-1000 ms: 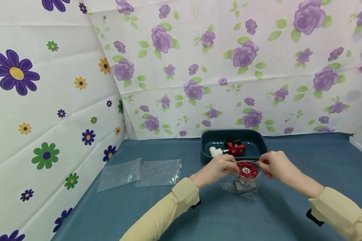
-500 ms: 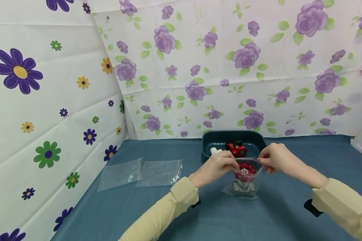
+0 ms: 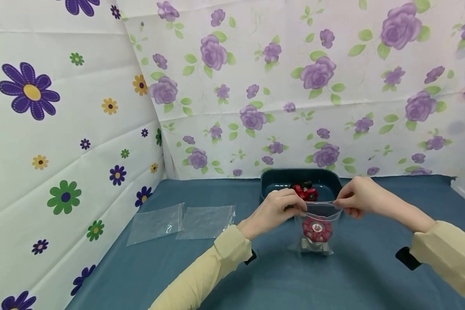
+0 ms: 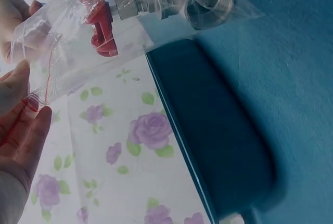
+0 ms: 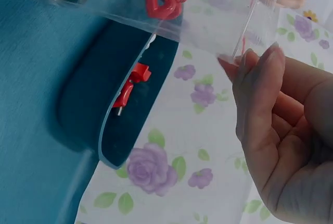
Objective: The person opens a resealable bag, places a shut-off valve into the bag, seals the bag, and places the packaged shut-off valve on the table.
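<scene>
A clear zip-lock bag (image 3: 336,226) with a red line near its mouth hangs between both hands. Inside it is a metal valve (image 4: 208,5) with a red handwheel (image 3: 317,229) on top, standing upright low in the bag. My left hand (image 3: 277,211) pinches the left corner of the bag's mouth between thumb and fingers. At the opposite corner, my right hand (image 3: 362,198) pinches the rim with thumb and forefinger. Both wrist views show the bag's mouth spread between the fingertips, with the valve toward the bottom end.
Behind the bag stands a dark blue tray (image 3: 329,181) holding a red-handled valve (image 3: 309,193); a white piece (image 5: 151,40) peeks over its rim. Two flat clear bags, one farther left (image 3: 155,224) and one nearer (image 3: 206,221), lie on the blue tablecloth (image 3: 232,275). Floral cloth hangs behind.
Both hands have raised the bag's mouth, so its sides now stand up around the handwheel. My right hand has lifted slightly. The left hand now covers the white fitting in the head view.
</scene>
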A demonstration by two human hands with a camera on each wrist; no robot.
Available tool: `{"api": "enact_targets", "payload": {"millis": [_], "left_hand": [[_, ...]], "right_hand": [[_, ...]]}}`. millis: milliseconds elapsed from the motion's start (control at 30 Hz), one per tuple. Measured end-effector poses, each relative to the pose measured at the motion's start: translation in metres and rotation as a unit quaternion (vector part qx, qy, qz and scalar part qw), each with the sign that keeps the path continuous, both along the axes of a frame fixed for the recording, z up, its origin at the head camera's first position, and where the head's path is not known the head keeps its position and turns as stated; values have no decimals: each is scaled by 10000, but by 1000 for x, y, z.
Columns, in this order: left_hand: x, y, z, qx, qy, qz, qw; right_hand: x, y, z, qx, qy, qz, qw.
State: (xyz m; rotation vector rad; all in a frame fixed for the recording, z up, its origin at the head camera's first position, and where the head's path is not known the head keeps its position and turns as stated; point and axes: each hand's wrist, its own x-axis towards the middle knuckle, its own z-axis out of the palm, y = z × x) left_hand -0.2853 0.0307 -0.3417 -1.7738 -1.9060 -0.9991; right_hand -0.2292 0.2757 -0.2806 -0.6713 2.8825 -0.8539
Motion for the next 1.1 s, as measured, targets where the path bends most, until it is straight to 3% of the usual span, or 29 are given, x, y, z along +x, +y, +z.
{"api": "enact_targets", "payload": {"millis": [200, 333, 467, 533, 633, 800, 967, 1100], "left_hand": [[6, -2, -1, 342, -546, -16, 9979], [19, -4, 8, 573, -550, -21, 9968], [29, -6, 17, 610, -673, 279, 9955], [29, -6, 16, 586, -893, 410, 9934], [21, -4, 4, 527, -1231, 523, 9896], [10, 3, -21, 335, -1850, 660, 9799], [26, 3, -17, 391, -2630, 769, 9609], [35, 2, -11, 815, -2925, 705, 9502]], "right_hand": [[1, 6, -7, -144, -32, 14, 9999], [3, 9, -9, -262, -133, -23, 9996], [4, 10, -10, -368, -65, 54, 9993], [4, 10, -10, -380, 18, 110, 9992], [5, 9, -10, -340, 109, 66, 9993], [6, 9, -12, -266, 116, -157, 9995], [5, 8, -11, -255, 32, -248, 9994], [4, 8, -11, -256, 19, -257, 9993]]}}
